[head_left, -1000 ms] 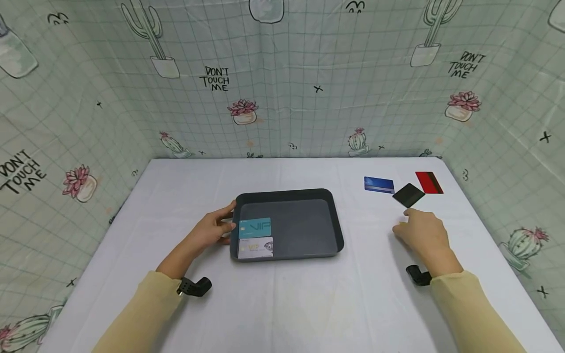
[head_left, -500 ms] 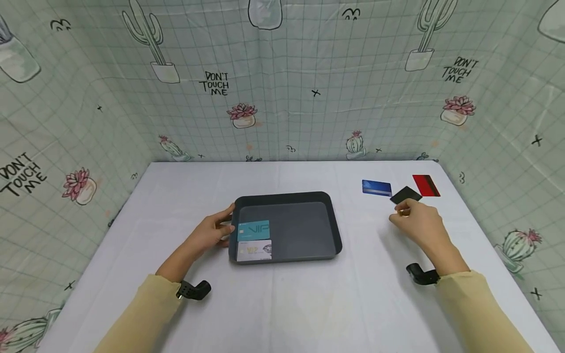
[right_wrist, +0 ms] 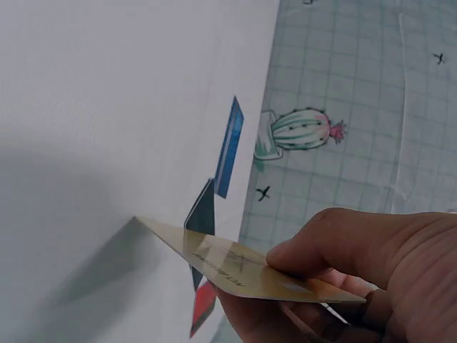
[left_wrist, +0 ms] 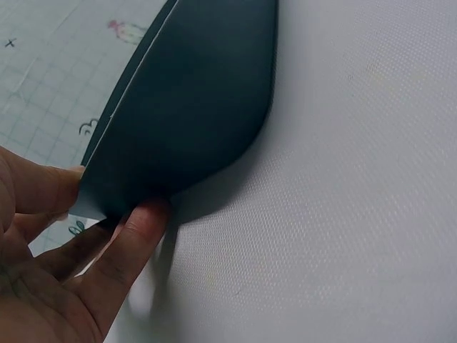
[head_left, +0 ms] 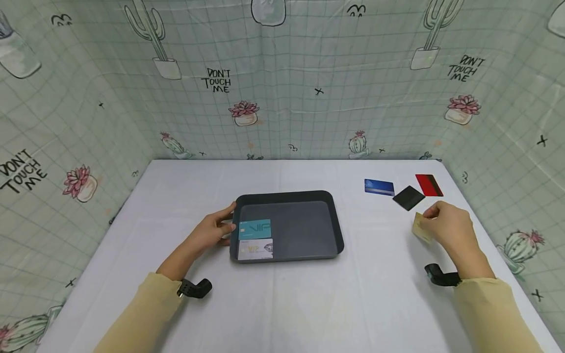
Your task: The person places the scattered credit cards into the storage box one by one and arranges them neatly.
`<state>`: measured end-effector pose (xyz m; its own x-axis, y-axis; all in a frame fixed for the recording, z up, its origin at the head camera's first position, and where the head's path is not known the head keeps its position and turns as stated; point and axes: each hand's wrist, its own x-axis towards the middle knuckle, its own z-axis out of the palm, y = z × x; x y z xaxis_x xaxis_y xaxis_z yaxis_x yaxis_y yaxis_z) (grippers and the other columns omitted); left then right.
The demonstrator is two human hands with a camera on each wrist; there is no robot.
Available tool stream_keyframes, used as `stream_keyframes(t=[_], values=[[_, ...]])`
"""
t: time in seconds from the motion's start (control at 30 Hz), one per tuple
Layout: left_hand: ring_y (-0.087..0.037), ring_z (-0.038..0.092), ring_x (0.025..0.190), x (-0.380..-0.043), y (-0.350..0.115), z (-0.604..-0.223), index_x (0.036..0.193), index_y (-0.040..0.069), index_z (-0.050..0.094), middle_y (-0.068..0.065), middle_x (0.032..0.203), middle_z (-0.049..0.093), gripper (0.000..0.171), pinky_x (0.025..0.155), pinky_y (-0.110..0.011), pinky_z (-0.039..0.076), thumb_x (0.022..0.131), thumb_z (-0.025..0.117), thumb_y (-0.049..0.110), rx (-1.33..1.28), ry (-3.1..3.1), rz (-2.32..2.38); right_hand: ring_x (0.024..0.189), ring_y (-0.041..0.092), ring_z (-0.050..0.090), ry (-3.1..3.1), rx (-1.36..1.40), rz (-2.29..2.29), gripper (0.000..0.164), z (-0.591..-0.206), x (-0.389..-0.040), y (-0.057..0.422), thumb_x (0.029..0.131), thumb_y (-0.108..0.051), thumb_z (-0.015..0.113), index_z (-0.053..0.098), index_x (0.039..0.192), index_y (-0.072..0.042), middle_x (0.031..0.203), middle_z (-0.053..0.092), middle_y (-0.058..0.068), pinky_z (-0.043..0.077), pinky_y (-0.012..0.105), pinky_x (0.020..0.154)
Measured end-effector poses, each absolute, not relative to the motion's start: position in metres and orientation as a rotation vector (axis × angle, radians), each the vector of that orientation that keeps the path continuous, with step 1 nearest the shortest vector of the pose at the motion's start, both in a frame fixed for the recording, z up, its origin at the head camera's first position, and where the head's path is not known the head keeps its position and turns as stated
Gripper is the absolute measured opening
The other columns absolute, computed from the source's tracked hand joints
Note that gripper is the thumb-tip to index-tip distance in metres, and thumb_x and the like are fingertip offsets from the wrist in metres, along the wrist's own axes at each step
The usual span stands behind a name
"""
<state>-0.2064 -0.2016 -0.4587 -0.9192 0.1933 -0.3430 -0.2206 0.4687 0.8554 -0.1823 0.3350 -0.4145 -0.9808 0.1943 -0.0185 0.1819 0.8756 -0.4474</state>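
Observation:
My right hand [head_left: 450, 226] pinches a gold card [head_left: 421, 228], thumb on its upper face in the right wrist view. Tilted, the gold card [right_wrist: 228, 261] has one corner toward the white surface. My left hand [head_left: 211, 230] grips the left rim of a dark grey tray [head_left: 304, 228]; in the left wrist view the thumb is at the rim and a fingertip presses the outer wall. Inside the tray, at its left end, lie a teal VIP card [head_left: 254, 229] and, in front of it, a white VIP card [head_left: 255, 249].
Beyond the right hand lie a black card [head_left: 408, 198], a blue card [head_left: 379, 187] and a red card [head_left: 429, 185] with a dark stripe. A white cloth [head_left: 309, 304] covers the table. Patterned fabric [head_left: 287, 98] rises behind and at both sides.
The right hand has moved right, away from the black card, with the gold card now plainly showing in its fingers. The left hand stays at the tray's rim.

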Motion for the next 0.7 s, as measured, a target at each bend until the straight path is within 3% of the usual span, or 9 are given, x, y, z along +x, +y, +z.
stream_keyframes(t=[0.23, 0.5, 0.7], values=[[-0.036, 0.053, 0.132, -0.208, -0.202, -0.46, 0.166, 0.022, 0.024, -0.023, 0.165, 0.033, 0.07, 0.077, -0.03, 0.058, 0.106, 0.057, 0.006, -0.022, 2.319, 1.449, 0.098, 0.042, 0.058, -3.065, -0.333, 0.745, 0.031, -0.418, -0.182, 0.347, 0.087, -0.012, 0.063, 0.065, 0.113, 0.005, 0.105, 0.068, 0.026, 0.042, 0.037, 0.07], [-0.035, 0.054, 0.13, -0.21, -0.203, -0.46, 0.166, 0.022, 0.024, -0.022, 0.165, 0.032, 0.07, 0.078, -0.03, 0.059, 0.106, 0.056, 0.006, -0.027, 2.313, 1.453, 0.092, 0.037, 0.059, -3.262, -0.321, 0.76, 0.043, -0.422, -0.185, 0.357, 0.092, -0.016, 0.065, 0.061, 0.125, 0.011, 0.108, 0.066, 0.03, 0.045, 0.033, 0.066], [-0.034, 0.054, 0.128, -0.211, -0.203, -0.459, 0.165, 0.022, 0.025, -0.022, 0.165, 0.032, 0.07, 0.079, -0.031, 0.059, 0.105, 0.057, 0.006, -0.024, 2.304, 1.467, 0.088, 0.034, 0.06, -3.298, -0.334, 0.788, 0.041, -0.426, -0.185, 0.357, 0.096, -0.024, 0.061, 0.061, 0.121, 0.008, 0.112, 0.064, 0.034, 0.046, 0.031, 0.063]])
